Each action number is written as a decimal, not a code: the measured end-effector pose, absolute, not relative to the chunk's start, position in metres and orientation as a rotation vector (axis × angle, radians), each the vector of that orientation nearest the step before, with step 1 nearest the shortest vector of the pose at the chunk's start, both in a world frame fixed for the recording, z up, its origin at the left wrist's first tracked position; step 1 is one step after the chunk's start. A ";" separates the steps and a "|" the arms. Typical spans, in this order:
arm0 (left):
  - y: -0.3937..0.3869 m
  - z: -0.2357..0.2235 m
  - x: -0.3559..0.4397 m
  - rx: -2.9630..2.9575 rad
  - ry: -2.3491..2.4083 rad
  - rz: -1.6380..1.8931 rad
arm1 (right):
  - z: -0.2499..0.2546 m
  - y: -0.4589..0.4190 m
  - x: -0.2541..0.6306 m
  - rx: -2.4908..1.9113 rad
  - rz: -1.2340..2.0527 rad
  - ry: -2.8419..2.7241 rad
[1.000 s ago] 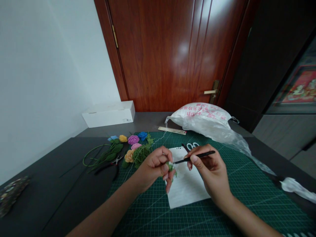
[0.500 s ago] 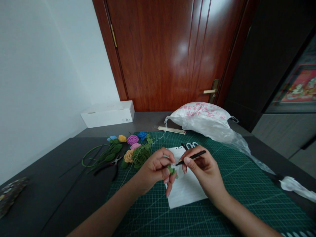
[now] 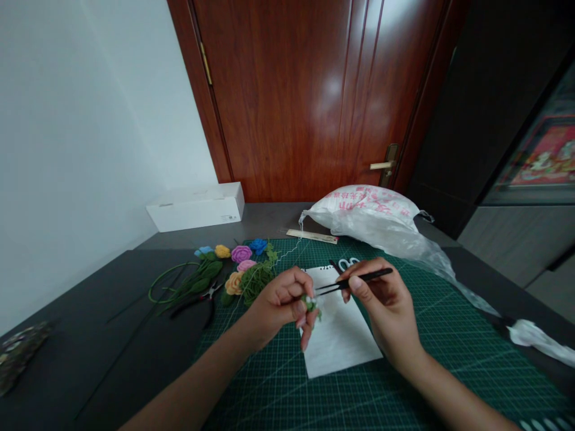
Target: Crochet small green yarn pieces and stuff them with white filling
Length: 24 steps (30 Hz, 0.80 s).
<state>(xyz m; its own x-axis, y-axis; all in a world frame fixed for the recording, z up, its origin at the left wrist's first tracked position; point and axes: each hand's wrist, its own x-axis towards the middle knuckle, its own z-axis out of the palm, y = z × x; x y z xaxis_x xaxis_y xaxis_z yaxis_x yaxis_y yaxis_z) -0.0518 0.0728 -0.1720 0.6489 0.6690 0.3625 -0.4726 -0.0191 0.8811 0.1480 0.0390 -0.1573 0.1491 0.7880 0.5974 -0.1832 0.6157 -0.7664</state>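
Note:
My left hand [image 3: 281, 300] pinches a small green crocheted piece [image 3: 309, 304] with white bits at its tip between thumb and fingers. My right hand [image 3: 384, 297] holds slim black tweezers [image 3: 363, 278], their thin tips just beside that piece. Under both hands lies a sheet of white lined paper [image 3: 339, 338] on a green cutting mat [image 3: 442, 341]. Whether the tips touch the piece, I cannot tell.
Crocheted roses in several colours [image 3: 241, 254] and a green crocheted clump [image 3: 256, 283] lie left of the paper, near pliers [image 3: 202, 301] and green stems [image 3: 188, 284]. Scissors [image 3: 348, 264] sit behind the paper. A white plastic bag [image 3: 368, 209] and a white box [image 3: 195, 208] stand farther back.
My right hand has shifted up and to the right, and the tweezers now lie flatter with their tips visibly apart. My left hand has barely moved.

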 end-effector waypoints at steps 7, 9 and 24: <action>0.073 -0.172 -0.052 1.288 0.166 0.891 | -0.160 0.042 0.147 -0.624 0.807 -1.249; 0.073 -0.173 -0.052 1.294 0.158 0.895 | -0.162 0.043 0.148 -0.622 0.822 -1.245; 0.071 -0.173 -0.049 1.315 0.204 0.872 | -0.163 0.039 0.140 -0.577 0.901 -1.309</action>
<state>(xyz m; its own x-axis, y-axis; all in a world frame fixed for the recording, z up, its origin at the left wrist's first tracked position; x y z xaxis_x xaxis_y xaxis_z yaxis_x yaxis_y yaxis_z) -0.0491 0.0714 -0.1733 0.6765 0.6560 0.3346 -0.4402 -0.0039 0.8979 0.1396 0.0393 -0.1633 0.0107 0.8250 0.5651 -0.2330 0.5516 -0.8009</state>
